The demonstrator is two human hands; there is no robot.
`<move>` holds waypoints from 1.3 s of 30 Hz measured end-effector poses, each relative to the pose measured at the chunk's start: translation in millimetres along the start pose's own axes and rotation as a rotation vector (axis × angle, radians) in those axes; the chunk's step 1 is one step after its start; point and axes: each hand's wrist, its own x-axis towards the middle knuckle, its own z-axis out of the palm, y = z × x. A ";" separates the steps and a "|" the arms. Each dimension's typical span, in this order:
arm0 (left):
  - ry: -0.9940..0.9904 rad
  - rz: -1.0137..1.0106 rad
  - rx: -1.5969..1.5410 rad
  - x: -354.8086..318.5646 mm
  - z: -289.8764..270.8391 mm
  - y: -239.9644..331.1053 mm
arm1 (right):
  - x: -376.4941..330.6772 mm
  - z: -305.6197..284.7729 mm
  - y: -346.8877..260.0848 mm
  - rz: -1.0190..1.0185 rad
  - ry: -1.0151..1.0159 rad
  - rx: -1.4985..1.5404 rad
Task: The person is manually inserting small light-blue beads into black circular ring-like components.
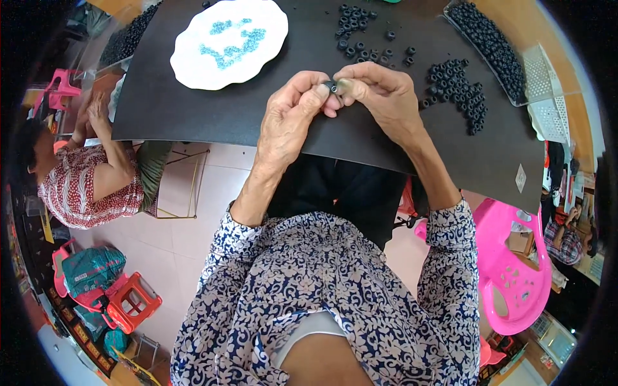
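Over the front edge of the black table (212, 119), my two hands meet at the fingertips. My left hand (286, 119) pinches a small black ring-shaped part (332, 86), whose round opening faces up toward me. Touching that part from the right is my right hand (389, 96), its thumb and finger pressed together. Those fingertips are smeared by motion, and anything between them is hidden. To the left, a white scalloped plate (187, 64) bears scattered tiny clear-blue pieces (239, 50). Similar black ring parts (458, 90) lie in loose heaps to the right and beyond my hands.
A clear-walled tray (492, 55) full of black parts stands at the right, beside a white perforated basket (544, 80). Another heap (132, 35) is at the far left. A person (96, 174) sits at the left. A pink chair (515, 270) stands close on my right.
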 end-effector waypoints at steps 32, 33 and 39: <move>-0.027 0.064 0.165 -14.1 13.8 -1.5 | -1.6 -50.7 -25.8 -0.206 0.150 -0.578; -0.034 0.067 0.184 -13.8 12.9 -1.1 | 6.7 -61.0 -35.1 -0.289 0.133 -0.772; -0.040 0.045 0.214 -12.6 13.8 2.0 | 49.9 -91.5 -32.0 -0.491 -0.184 -1.235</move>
